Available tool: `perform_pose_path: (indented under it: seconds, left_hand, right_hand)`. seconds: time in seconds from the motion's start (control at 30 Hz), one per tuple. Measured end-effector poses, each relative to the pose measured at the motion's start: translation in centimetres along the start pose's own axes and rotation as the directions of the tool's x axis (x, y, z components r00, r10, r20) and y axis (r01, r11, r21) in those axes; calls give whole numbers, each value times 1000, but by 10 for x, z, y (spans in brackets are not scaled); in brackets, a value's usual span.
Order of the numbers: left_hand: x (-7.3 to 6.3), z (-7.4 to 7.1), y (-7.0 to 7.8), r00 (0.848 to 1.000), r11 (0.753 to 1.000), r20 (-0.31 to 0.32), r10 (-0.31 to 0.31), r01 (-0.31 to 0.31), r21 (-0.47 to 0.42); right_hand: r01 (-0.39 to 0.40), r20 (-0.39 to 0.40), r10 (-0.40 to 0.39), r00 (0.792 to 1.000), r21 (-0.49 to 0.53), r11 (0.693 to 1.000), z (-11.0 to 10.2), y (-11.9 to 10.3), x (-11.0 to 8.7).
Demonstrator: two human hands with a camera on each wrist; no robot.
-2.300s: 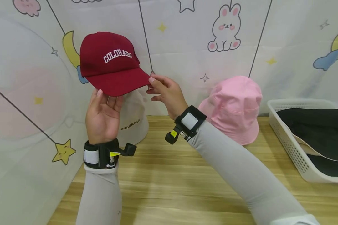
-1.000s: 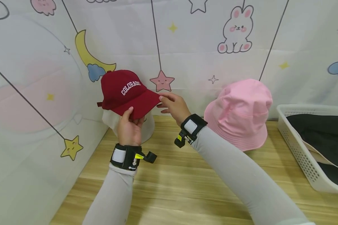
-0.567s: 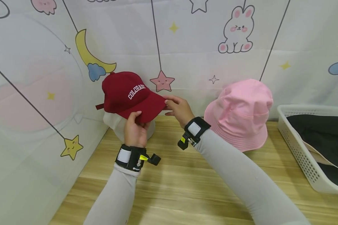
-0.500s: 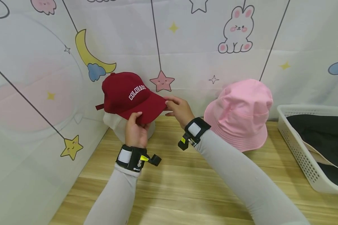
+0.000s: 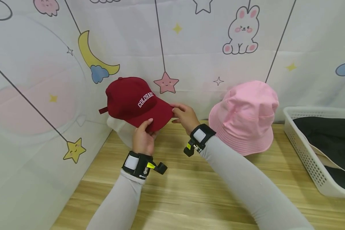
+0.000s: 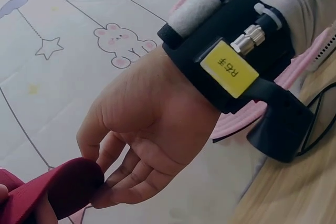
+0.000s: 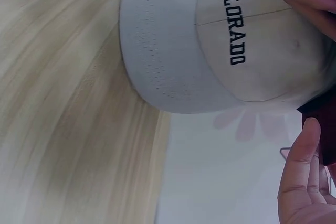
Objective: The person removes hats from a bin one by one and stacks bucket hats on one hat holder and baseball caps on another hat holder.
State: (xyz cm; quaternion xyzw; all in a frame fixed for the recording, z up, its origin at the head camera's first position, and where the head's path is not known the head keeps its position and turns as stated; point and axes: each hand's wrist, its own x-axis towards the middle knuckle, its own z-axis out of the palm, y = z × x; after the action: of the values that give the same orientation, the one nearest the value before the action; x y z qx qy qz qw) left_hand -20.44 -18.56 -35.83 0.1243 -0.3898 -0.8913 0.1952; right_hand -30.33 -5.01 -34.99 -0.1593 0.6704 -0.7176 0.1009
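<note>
Both hands hold a dark red baseball cap (image 5: 129, 100) lettered COLORADO, tilted with its brim to the right and toward me. My left hand (image 5: 143, 140) grips the brim's near edge, thumb on top and fingers underneath. At the brim's right corner, my right hand (image 5: 188, 119) pinches the edge; the left wrist view also shows this right hand (image 6: 152, 124). Behind and below the red cap is an off-white cap (image 5: 123, 132), mostly covered in the head view. From the right wrist, that off-white cap (image 7: 262, 51) shows dark COLORADO lettering and its brim near the table.
A pink bucket hat (image 5: 247, 116) stands right of the hands, against the patterned backdrop (image 5: 195, 64). Farther right, a white perforated basket (image 5: 307, 163) holds black hats or cloth (image 5: 330, 137). A side wall of the same fabric borders the wooden table (image 5: 184, 198) on the left.
The red cap has come down and to the right, its brim turning rightward. My left thumb has moved onto the brim's top, and the right hand has followed the brim's corner downward.
</note>
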Motion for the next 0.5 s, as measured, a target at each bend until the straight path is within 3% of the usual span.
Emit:
perform_pose_path:
  seconds: [0.5]
  left_hand:
    - [2, -12, -21, 1000, 993, -24, -17, 19, 114]
  right_hand:
    - [-56, -26, 57, 998, 25, 998, 1, 22, 0]
